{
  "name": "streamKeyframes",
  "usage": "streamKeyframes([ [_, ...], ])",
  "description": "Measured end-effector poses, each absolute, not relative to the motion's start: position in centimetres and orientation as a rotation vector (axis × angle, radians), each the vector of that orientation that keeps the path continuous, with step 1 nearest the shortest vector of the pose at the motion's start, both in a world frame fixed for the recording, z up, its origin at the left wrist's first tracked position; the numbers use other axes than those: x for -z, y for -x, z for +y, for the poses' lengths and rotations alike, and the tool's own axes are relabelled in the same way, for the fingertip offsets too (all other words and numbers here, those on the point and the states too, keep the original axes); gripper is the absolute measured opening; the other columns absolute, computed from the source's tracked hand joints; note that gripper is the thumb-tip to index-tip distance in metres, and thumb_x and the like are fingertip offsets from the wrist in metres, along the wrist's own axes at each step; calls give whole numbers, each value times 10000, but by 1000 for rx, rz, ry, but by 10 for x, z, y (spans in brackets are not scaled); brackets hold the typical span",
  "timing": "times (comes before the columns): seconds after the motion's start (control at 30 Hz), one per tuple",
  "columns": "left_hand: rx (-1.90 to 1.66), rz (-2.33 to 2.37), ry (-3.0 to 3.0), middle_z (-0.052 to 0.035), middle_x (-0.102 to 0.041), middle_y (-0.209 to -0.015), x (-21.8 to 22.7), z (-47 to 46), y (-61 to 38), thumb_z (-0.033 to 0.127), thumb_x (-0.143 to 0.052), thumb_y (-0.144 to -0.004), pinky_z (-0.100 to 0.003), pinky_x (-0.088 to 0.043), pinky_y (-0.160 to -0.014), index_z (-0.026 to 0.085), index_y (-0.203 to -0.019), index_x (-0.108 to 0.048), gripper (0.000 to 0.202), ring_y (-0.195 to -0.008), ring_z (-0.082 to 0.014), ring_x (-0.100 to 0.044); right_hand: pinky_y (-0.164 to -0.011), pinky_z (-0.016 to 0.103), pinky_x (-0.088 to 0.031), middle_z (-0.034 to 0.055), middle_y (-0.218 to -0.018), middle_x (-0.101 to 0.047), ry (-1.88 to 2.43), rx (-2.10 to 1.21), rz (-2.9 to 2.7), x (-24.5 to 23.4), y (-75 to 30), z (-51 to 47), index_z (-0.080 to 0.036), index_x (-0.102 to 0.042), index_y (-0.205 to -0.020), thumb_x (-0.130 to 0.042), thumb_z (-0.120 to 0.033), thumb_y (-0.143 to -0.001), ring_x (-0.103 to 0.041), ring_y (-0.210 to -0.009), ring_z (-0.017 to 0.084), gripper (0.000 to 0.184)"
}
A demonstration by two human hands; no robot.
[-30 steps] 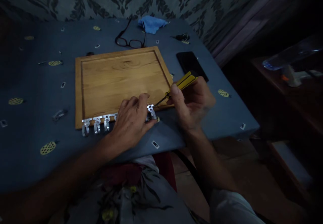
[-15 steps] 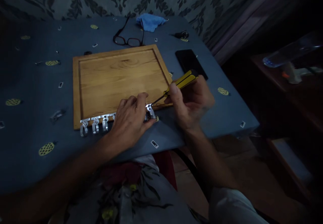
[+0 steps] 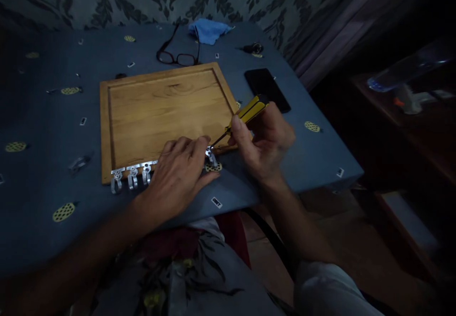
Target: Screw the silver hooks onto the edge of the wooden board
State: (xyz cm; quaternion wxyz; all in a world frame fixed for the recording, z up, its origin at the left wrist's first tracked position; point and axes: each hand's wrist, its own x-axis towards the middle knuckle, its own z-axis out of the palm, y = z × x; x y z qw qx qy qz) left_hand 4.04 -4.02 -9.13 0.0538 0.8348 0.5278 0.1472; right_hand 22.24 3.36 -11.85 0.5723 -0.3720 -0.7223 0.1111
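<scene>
A wooden board with a raised rim lies on the blue tablecloth. A metal hook rack runs along the board's near edge. My left hand lies flat over the rack's right part, fingers spread, pressing it down. My right hand grips a yellow-and-black screwdriver, whose tip meets the rack's right end by my left fingertips.
Black glasses and a blue cloth lie behind the board. A dark phone rests to its right, and a small dark object sits farther back. The table's edge drops off at the right. Shelves stand in the dark right side.
The view has shifted slightly. My right hand and the screwdriver have edged a little to the left, toward the rack's end. My left hand has stayed on the rack.
</scene>
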Motion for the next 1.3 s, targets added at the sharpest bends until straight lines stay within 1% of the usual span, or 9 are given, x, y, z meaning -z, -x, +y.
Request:
streamKeyframes([
  [0.1, -482, 1533, -2682, -143, -758, -1192, 85, -45, -33, 375, -667, -1024, -470, -504, -933, 119, -1260, -606, 353, -1113, -338, -667, -601, 336, -563, -36, -692, -540, 867, -240, -1690, 119, -222, 34, -270, -594, -840, -654, -421, -1022, -597, -607, 151, 244],
  [0.2, -511, 1481, -2761, -141, -759, -1205, 86, -49, -26, 332, -647, -1034, -469, -497, -950, 109, -1243, -643, 305, -1129, -334, -657, -577, 328, -530, -40, -688, -519, 871, -234, -1676, 120, -221, 33, -272, -575, -832, -650, -422, -1023, -555, -580, 141, 254],
  [0.47, -446, 1431, -2788, -146, -744, -1314, 97, -51, -26, 350, -658, -1030, -480, -486, -1023, 111, -1331, -648, 384, -1214, -328, -636, -541, 323, -525, -44, -682, -499, 886, -256, -1657, 120, -221, 33, -267, -560, -822, -640, -457, -1017, -524, -557, 136, 283],
  [0.67, -435, 1444, -2782, -149, -746, -1306, 99, -48, -30, 365, -681, -1018, -484, -479, -1026, 107, -1347, -647, 420, -1217, -329, -636, -601, 340, -576, -29, -696, -529, 924, -275, -1649, 122, -223, 33, -279, -595, -854, -621, -525, -1015, -556, -595, 157, 294],
  [0.77, -421, 1451, -2780, -150, -745, -1308, 99, -47, -31, 365, -684, -1017, -480, -477, -1017, 101, -1352, -646, 428, -1215, -328, -634, -572, 328, -535, -28, -688, -517, 927, -243, -1651, 120, -223, 33, -277, -584, -838, -619, -524, -1012, -538, -600, 157, 304],
  [0.93, -405, 1461, -2803, -132, -753, -1284, 100, -45, -33, 364, -711, -1001, -472, -473, -1015, 113, -1303, -676, 395, -1184, -323, -642, -526, 310, -448, -39, -674, -491, 874, -229, -1655, 117, -222, 31, -268, -545, -801, -642, -439, -1008, -497, -590, 147, 285],
  [1.07, -438, 1458, -2830, -124, -773, -1205, 100, -44, -35, 344, -721, -995, -463, -479, -999, 115, -1230, -706, 329, -1152, -316, -655, -558, 329, -510, -28, -685, -517, 922, -250, -1646, 117, -223, 29, -271, -582, -826, -641, -476, -1009, -533, -602, 157, 281],
  [1.17, -454, 1473, -2828, -115, -780, -1200, 101, -44, -37, 330, -712, -1002, -458, -479, -1005, 134, -1200, -719, 278, -1135, -304, -666, -586, 347, -562, -21, -686, -533, 948, -271, -1636, 118, -223, 29, -278, -601, -845, -639, -519, -1006, -566, -610, 167, 293],
  [1.3, -466, 1475, -2826, -126, -781, -1193, 102, -44, -38, 297, -705, -1003, -453, -484, -1007, 96, -1253, -697, 321, -1114, -297, -677, -562, 335, -552, -30, -672, -520, 919, -239, -1636, 117, -224, 29, -271, -575, -814, -652, -505, -1003, -549, -585, 152, 310],
])
